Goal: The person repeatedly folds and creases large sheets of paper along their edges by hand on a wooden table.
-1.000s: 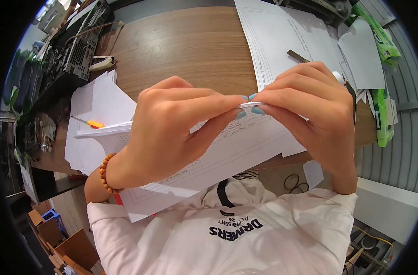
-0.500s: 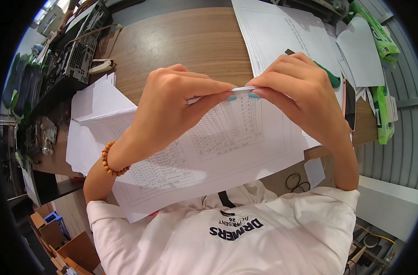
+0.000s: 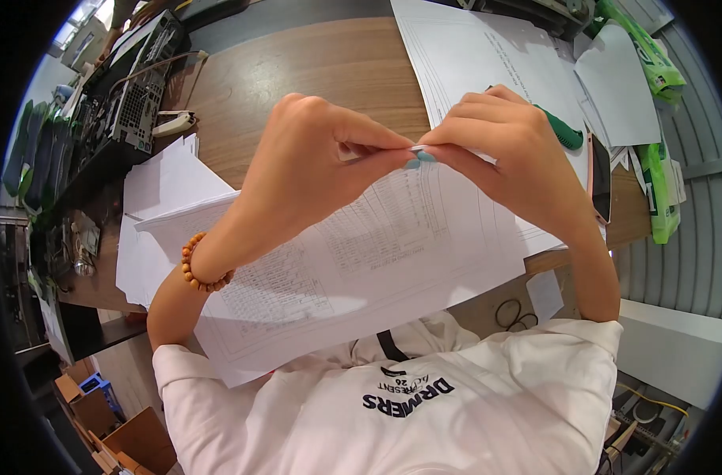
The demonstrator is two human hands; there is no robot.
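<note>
A large sheet of paper (image 3: 456,237) printed with tables hangs over the desk's near edge onto the lap. My left hand (image 3: 321,158), with a beaded bracelet on its wrist, pinches the sheet's far edge, which looks folded. Close against it, my right hand (image 3: 495,146) pinches the same edge, and the fingertips of both hands meet there. The fingers hide most of the pinched part. Behind my right hand, a green-handled tool (image 3: 563,128) lies on other printed sheets (image 3: 472,47); its other end is hidden.
More papers (image 3: 167,182) lie to the left, beside an opened computer case (image 3: 139,99) and a white-handled tool (image 3: 175,123). A phone (image 3: 601,178) rests at the right, near green packages (image 3: 662,194). The brown desk (image 3: 321,63) extends beyond my hands.
My left hand has slid right along the paper's edge until its fingertips meet those of my right hand. My right hand has shifted slightly left. The view has moved a little.
</note>
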